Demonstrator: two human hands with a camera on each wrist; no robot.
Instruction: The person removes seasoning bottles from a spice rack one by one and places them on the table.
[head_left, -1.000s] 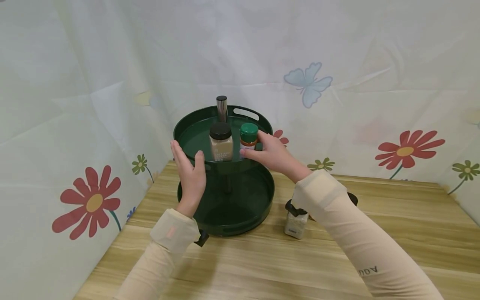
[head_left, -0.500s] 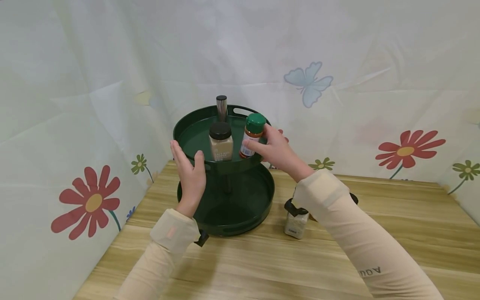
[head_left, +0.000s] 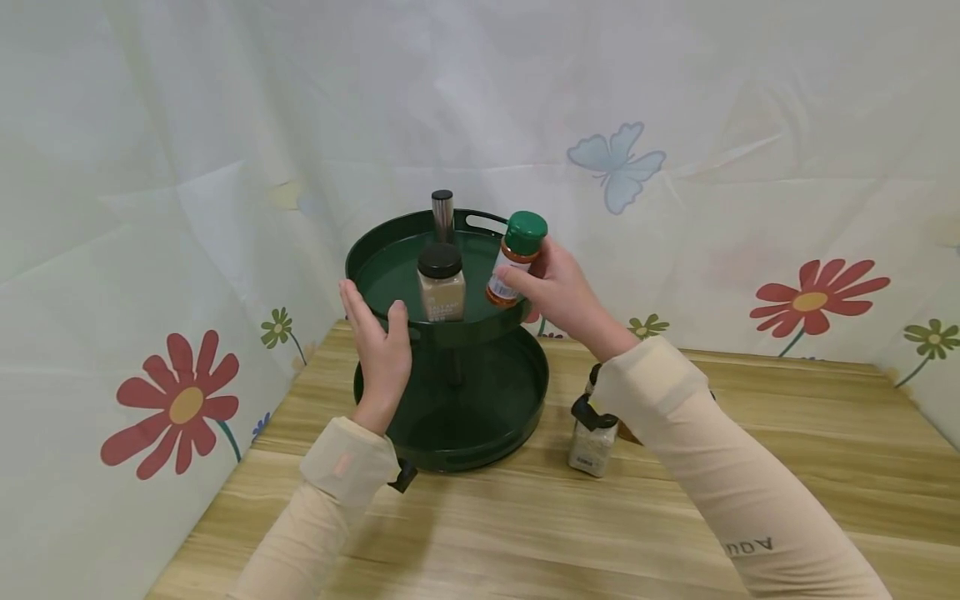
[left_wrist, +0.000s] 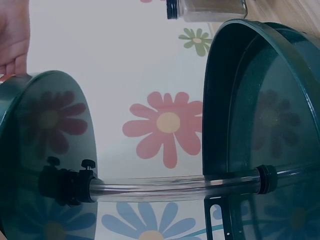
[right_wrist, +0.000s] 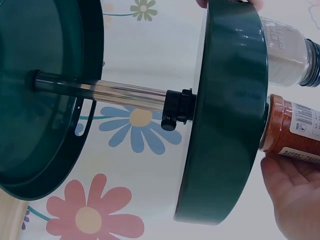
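My right hand (head_left: 570,292) grips a spice bottle (head_left: 512,275) with a green flip cap and orange-red contents. The bottle tilts, cap to the right, just above the right front rim of the upper dark-green tray (head_left: 390,271). Its barcode label faces the camera in the right wrist view. On that tray a square black-lidded jar (head_left: 442,293) of beige powder stands upright near the front. My left hand (head_left: 384,358) rests against the tray's left front rim, fingers straight and thumb apart. Below is the lower green tray (head_left: 465,425), joined by a metal post (left_wrist: 150,189).
On the wooden table (head_left: 495,533), right of the stand, a black-lidded jar (head_left: 590,450) of pale contents stands beside other containers partly hidden by my right sleeve (head_left: 675,400). The stand's pole (head_left: 443,218) rises at the back. A flowered curtain (head_left: 300,125) hangs behind.
My right hand has lifted the spice bottle from low in the upper tray, upward and to the right, and the bottle has tilted. My left hand and the black-lidded jar have stayed put.
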